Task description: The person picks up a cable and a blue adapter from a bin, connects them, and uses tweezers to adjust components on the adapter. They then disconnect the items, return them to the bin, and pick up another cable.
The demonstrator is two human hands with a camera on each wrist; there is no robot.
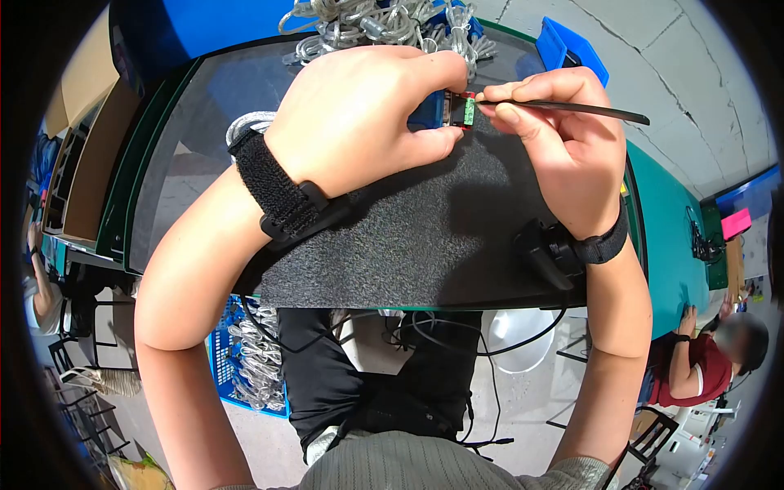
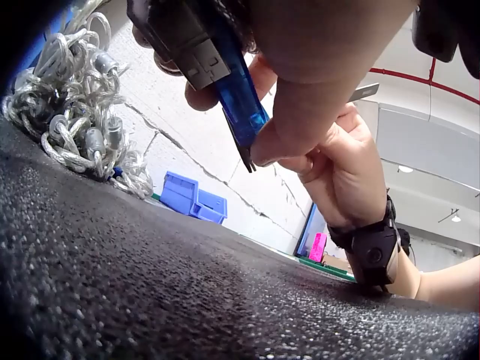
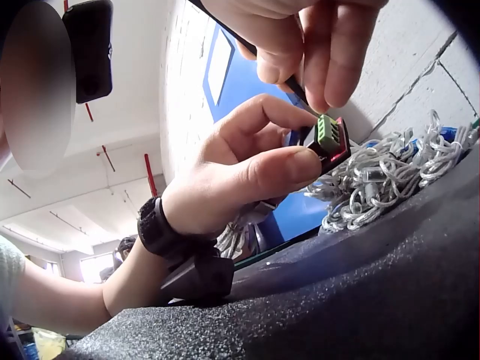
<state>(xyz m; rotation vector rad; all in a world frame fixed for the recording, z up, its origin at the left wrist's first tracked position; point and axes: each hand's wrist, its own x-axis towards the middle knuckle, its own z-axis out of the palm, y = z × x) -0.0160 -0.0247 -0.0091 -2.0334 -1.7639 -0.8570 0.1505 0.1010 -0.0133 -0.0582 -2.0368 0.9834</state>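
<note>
My left hand grips a blue connector between thumb and fingers, above the black mat. At the connector's right end is a green terminal block with red edges, also visible in the right wrist view as a green block. My right hand pinches a thin black tool, its tip at the green block; whether it touches cannot be told. In the left wrist view the blue connector has a metal USB plug beside it.
Coiled silvery cables lie at the mat's back edge, with a blue bin at the back right. A cardboard box stands left. Below the table edge is a blue basket of cables. Another person sits at right.
</note>
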